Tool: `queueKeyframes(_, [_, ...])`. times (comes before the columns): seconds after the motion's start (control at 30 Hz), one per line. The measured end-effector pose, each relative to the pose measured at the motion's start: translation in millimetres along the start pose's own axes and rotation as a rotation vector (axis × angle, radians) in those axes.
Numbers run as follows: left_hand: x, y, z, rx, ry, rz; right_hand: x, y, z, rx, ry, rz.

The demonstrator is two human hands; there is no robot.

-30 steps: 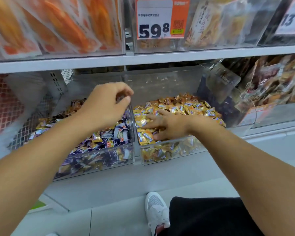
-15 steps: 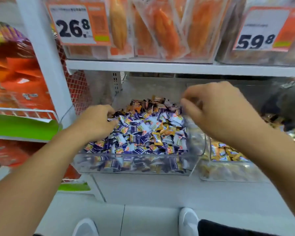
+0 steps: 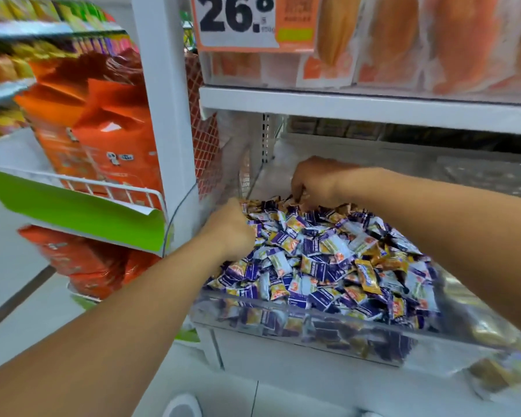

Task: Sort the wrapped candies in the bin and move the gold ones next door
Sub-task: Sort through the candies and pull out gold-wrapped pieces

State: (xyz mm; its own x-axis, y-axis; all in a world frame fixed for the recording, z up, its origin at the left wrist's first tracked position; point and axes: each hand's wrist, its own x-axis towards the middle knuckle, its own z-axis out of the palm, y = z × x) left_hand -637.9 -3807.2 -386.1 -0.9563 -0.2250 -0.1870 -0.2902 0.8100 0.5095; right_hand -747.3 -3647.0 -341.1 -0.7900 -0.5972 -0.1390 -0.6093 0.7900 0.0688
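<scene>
Reaching into the clear bin (image 3: pixel 298 323), both hands worked the candy pile (image 3: pixel 328 260). The left hand (image 3: pixel 230 231) lay at the pile's left edge, just inside the bin's left wall, knuckles up and fingers curled down into the wrappers; whether it gripped a candy could not be told, since the fingertips were buried. The right hand (image 3: pixel 316 182) sat farther back, at the rear of the pile, fingers bent downward with the tips among brown and gold wrappers; its grip could likewise not be confirmed.

Between and in front of the two hands the pile consisted mostly of purple-and-white wrapped candies. Gold candies (image 3: pixel 366 273) were scattered among them, most visibly to the right of the left hand and below the right forearm, toward the bin's front right. The pile rose above the bin's front wall, and further wrappers showed through that wall.

Right of the right forearm, a neighbouring bin (image 3: pixel 500 344) was partly visible at the frame edge, blurred, with gold-toned contents.

Above the hands a white shelf (image 3: pixel 373 108) carried orange packs (image 3: pixel 403 40) and a price tag (image 3: pixel 238 22) reading 26.8. Left of the left hand stood a white upright (image 3: pixel 163 115), and beyond it orange bags (image 3: pixel 102 130) on a wire rack with a green front strip (image 3: pixel 72 209).
</scene>
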Motion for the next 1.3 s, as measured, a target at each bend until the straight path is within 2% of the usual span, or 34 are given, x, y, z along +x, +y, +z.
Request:
queueKeyframes(0.13, [24,6,5,0.025,-0.120,-0.019,-3,23,-15,0.337,-0.048,-0.025])
queueKeyframes(0.23, [42,8,8,0.014,-0.116,-0.015,-9,41,-27,0.542,-0.196,-0.038])
queueKeyframes(0.3, [50,12,9,0.044,-0.127,-0.026,-10,50,-30,0.611,-0.223,-0.025])
queueKeyframes(0.47, [52,24,12,0.195,-0.157,-0.026,-7,59,-13,0.526,0.020,0.025])
queueKeyframes(0.53, [54,24,12,0.225,-0.160,-0.006,-7,58,-10,0.594,0.077,0.061])
queueKeyframes(0.63, [51,23,11,0.156,-0.205,-0.012,-11,54,-5,0.564,0.048,0.042])
queueKeyframes(0.8, [46,17,7,-0.122,-0.215,-0.007,-6,52,7,0.305,-0.005,-0.014])
queueKeyframes(0.93, [42,15,7,-0.217,-0.135,-0.036,-2,50,6,0.286,-0.001,-0.100])
queueKeyframes(1.07, [51,14,5,-0.347,0.077,-0.025,-3,51,2,0.533,-0.013,-0.095])
queueKeyframes(1.13, [53,19,6,-0.287,0.005,-0.016,-4,50,3,0.746,-0.082,-0.031])
queueKeyframes(1.2, [51,25,9,-0.133,-0.123,-0.046,-5,48,6,0.913,-0.148,-0.021])
queueKeyframes(1.3, [54,23,11,-0.049,-0.135,-0.095,-8,46,5,0.991,-0.175,-0.005])
